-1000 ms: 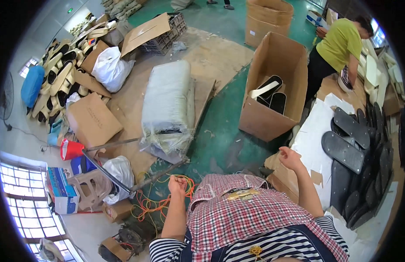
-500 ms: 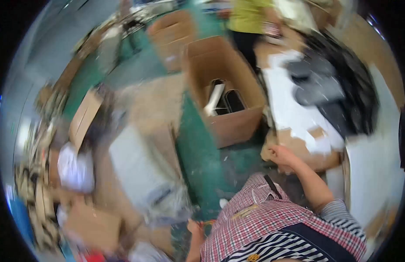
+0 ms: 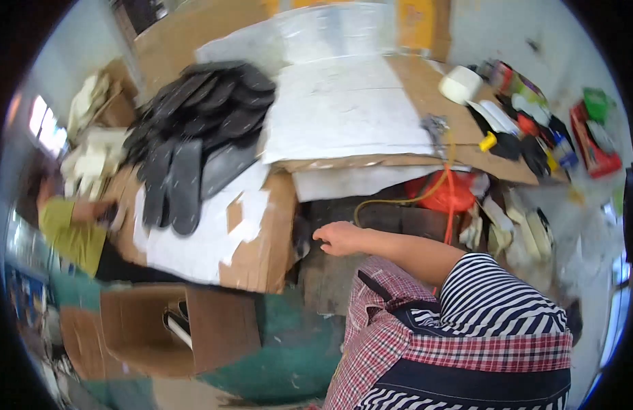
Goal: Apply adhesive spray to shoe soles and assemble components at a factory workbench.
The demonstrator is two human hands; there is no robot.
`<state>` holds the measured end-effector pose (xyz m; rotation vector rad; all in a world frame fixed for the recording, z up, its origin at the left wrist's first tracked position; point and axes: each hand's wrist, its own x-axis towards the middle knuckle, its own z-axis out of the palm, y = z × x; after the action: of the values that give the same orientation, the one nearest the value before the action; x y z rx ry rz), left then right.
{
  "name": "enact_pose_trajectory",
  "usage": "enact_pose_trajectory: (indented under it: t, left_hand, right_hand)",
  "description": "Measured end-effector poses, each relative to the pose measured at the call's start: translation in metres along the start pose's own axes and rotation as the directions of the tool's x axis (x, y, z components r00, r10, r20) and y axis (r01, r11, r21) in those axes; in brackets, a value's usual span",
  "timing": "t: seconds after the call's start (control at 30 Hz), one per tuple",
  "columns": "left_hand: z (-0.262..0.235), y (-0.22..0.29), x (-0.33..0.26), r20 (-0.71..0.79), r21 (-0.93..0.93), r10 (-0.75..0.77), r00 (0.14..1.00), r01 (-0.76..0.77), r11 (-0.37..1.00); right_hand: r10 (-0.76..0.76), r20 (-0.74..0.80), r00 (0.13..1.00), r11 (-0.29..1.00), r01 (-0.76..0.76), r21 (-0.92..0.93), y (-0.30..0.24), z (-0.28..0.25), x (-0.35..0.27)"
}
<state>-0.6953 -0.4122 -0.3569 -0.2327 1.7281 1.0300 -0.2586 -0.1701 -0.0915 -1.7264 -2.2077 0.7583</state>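
My right hand (image 3: 338,238) reaches leftward from a striped sleeve, palm down. Its fingers are loosely bent, with a slight gap between them, and nothing shows in them. It hovers in front of the dark space under the worktable, just right of a box-like cardboard stand (image 3: 279,225). On that stand lies a heap of dark, long, round-ended flat pieces (image 3: 185,188) that look like shoe insoles, over torn white paper (image 3: 211,249). My left hand is out of the picture.
A white-covered worktable (image 3: 350,102) stands ahead, with a yellow hose (image 3: 405,200), an orange cord (image 3: 450,219) and a red bag (image 3: 426,191) near its front. An open carton (image 3: 224,331) sits lower left, beside a person in a yellow-green top (image 3: 77,229). Mixed items crowd the right.
My view has swung right, bringing the worktable ahead and shifting the heap and carton left. My right hand has come away from the cardboard edge. My left hand has left the picture.
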Motion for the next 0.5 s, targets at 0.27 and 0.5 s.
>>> enact_pose_trajectory:
  t: [0.27,0.5]
  left_hand:
    - [0.135,0.02,-0.018,0.129,0.118,0.142,0.981,-0.158,0.98]
    - [0.255,-0.004,-0.157,0.155,0.164,0.209,0.966,-0.234,0.958]
  right_hand:
    - [0.266,-0.914,0.307,0.93,-0.332,0.16,0.231,-0.128,-0.113]
    - [0.651,-0.759,0.015,0.708,-0.372,0.6,0.44,-0.22,-0.275]
